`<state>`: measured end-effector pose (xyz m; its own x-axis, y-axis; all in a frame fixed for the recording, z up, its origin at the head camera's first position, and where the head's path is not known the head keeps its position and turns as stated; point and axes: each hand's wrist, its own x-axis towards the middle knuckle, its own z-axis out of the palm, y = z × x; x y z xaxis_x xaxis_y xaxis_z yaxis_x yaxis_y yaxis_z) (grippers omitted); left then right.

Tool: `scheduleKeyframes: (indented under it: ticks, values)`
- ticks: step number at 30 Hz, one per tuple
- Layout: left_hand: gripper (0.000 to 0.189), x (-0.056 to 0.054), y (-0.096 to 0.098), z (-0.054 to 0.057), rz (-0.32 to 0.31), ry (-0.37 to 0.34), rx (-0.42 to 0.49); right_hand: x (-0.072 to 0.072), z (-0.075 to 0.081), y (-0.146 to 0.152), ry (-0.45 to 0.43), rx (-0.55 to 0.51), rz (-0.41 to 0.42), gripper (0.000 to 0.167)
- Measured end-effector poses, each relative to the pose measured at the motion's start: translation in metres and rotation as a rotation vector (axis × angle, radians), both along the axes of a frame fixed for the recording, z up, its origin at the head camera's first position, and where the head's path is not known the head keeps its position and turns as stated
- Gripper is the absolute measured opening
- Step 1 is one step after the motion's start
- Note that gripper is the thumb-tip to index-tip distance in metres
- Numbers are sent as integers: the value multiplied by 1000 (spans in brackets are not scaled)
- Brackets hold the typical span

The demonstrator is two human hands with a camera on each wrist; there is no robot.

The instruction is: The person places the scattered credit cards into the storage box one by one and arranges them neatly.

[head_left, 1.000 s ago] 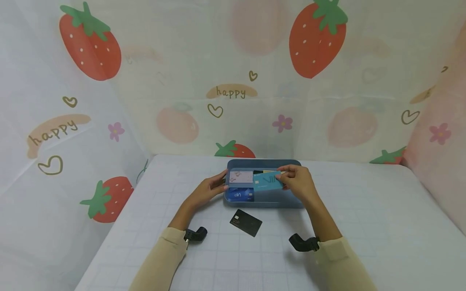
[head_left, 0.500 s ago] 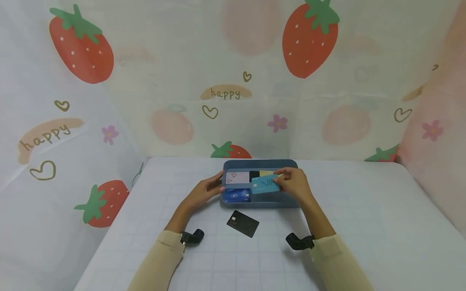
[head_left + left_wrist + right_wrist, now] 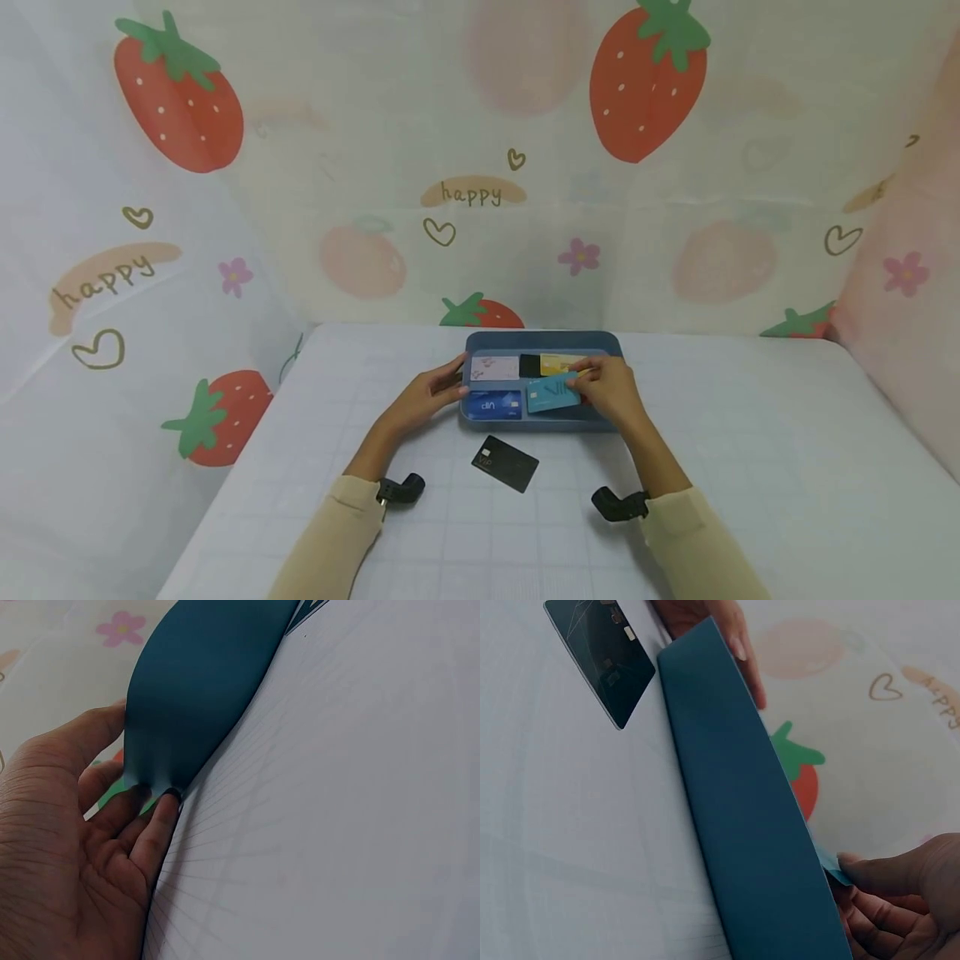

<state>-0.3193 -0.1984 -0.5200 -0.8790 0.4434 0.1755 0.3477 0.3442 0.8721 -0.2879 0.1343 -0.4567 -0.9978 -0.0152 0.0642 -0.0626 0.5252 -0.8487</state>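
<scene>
A blue tray (image 3: pixel 540 340) lies near the table's far edge. My left hand (image 3: pixel 420 402) holds its left end, thumb and fingers spread against the side. Over the tray's front right part, my right hand (image 3: pixel 611 390) pinches a light-blue card (image 3: pixel 551 394) by its right edge, slightly tilted. Inside, a pale patterned card (image 3: pixel 495 368) lies at the back left and a dark-blue VIP card (image 3: pixel 493 405) at the front left. A yellow card (image 3: pixel 558 363) and a black piece (image 3: pixel 529 366) show at the back, partly hidden by my right hand. Something red peeks out beneath that hand.
On the white table (image 3: pixel 435 542) in front of the tray, a black VIP card (image 3: pixel 506 463) lies at an angle. A printed strawberry cloth (image 3: pixel 360 167) hangs behind and at both sides. Each wrist wears a small black camera.
My right hand has brought the light-blue card toward me, from the tray's back row to its front right, uncovering more of the yellow card and black piece. My left hand stays on the tray.
</scene>
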Motion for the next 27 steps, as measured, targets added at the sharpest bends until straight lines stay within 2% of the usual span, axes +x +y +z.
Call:
scheduleKeyframes:
  ticks: [14, 17, 18, 24, 25, 27]
  values:
    - [68, 1, 0, 3, 22, -29, -21, -2, -9, -6, 19, 45, -4, 21]
    - [68, 1, 0, 2, 12, -21, -10, -2, -10, -7, 9, 54, -11, 23]
    - [68, 3, 0, 6, 3, -24, -3, -2, -11, -7, 5, 59, -12, 23]
    - [68, 3, 1, 6, 0, -32, -10, -1, -15, -10, -2, 90, -28, 24]
    - [68, 1, 0, 2, 3, -23, -13, -1, -15, -10, -1, 91, -30, 24]
    - [68, 1, 0, 2, 0, -14, -11, -1, -16, -10, -5, 93, -31, 24]
